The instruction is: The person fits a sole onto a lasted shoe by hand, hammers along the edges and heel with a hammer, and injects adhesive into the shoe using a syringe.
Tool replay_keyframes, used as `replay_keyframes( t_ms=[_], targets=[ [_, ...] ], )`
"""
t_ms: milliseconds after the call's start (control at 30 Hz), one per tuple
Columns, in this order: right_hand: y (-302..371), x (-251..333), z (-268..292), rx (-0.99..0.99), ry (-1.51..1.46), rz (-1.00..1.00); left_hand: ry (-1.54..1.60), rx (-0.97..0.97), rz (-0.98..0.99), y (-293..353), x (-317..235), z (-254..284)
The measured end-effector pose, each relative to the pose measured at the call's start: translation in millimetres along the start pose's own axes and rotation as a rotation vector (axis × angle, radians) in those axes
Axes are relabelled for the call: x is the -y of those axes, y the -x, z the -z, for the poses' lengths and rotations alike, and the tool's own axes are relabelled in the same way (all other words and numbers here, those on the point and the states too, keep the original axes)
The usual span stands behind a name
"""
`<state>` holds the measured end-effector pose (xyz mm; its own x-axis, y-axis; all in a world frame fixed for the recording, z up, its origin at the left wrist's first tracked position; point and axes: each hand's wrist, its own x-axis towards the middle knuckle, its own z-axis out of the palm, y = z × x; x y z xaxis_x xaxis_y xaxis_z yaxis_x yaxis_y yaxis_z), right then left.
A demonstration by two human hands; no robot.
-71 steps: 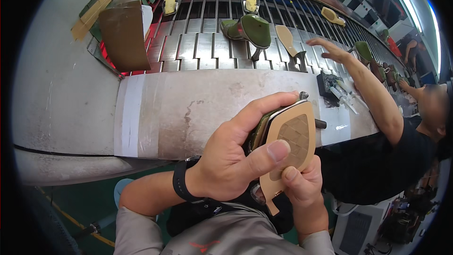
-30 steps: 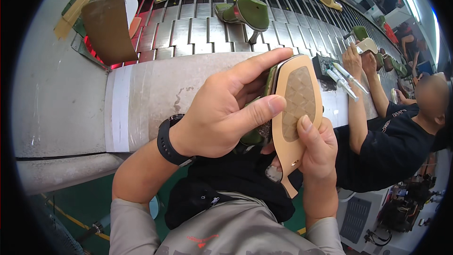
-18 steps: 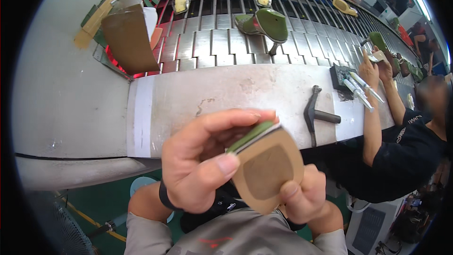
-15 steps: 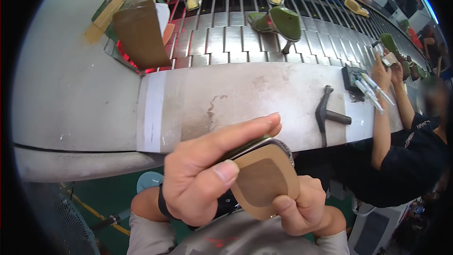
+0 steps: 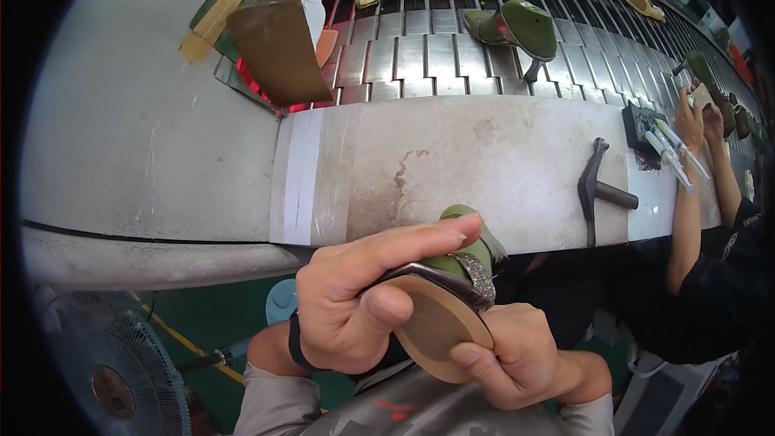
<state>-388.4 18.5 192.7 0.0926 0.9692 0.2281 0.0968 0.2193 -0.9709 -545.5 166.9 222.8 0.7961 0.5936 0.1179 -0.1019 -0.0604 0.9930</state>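
Between my two hands, above my lap, is a sandal (image 5: 440, 327) with a tan sole turned toward me. A glittery dark strap (image 5: 478, 281) crosses the green shoe last inside it. My left hand (image 5: 347, 299) grips it from the left, with the fingers stretched over the upper and the thumb against the sole's edge. From the right, my right hand (image 5: 517, 355) holds the sole's lower right edge, its thumb on the bottom. The palm sides and the fingers beneath the sandal are hidden.
A hammer (image 5: 596, 190) lies on the pale bench (image 5: 500, 161). Beyond, a slatted metal conveyor (image 5: 436, 64) carries a green lasted shoe (image 5: 526, 28). Syringe-like tubes (image 5: 668, 149) rest at a black holder (image 5: 640, 125). At right, a co-worker's hands (image 5: 694, 113) hold a shoe. A fan (image 5: 113, 387) stands lower left.
The sandal has tilted in my hands: its sole faces more downward, and the glittery strap and green last now show. The whole view has shifted, moving the bench to the right in the picture.
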Motion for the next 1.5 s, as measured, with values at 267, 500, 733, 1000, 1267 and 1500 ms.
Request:
replay_keyframes(
  t_ms=[267, 500, 733, 1000, 1267, 1500],
  targets=[
    [-6, 0, -11, -0.016, 0.005, 0.017, -0.146, -0.053, -0.017, 1, -10, 13],
    [-14, 7, -16, -0.045, -0.012, -0.032, -0.248, 0.0, 0.055, -14, -28, 13],
    [-2, 8, 29, -0.19, -0.235, -0.275, 0.457, 0.246, 0.098, -75, 5, 6],
    [14, -11, 65, -0.379, -0.738, -0.214, -0.175, 0.305, -0.328, -93, 83, -46],
    [30, -64, 35, -0.709, 0.152, -0.443, -1.143, 0.66, -0.201, -112, 74, -8],
    [-18, -80, 49, -0.512, 0.453, -0.297, -1.086, 0.468, -0.336, -107, 106, -10]
  ],
)
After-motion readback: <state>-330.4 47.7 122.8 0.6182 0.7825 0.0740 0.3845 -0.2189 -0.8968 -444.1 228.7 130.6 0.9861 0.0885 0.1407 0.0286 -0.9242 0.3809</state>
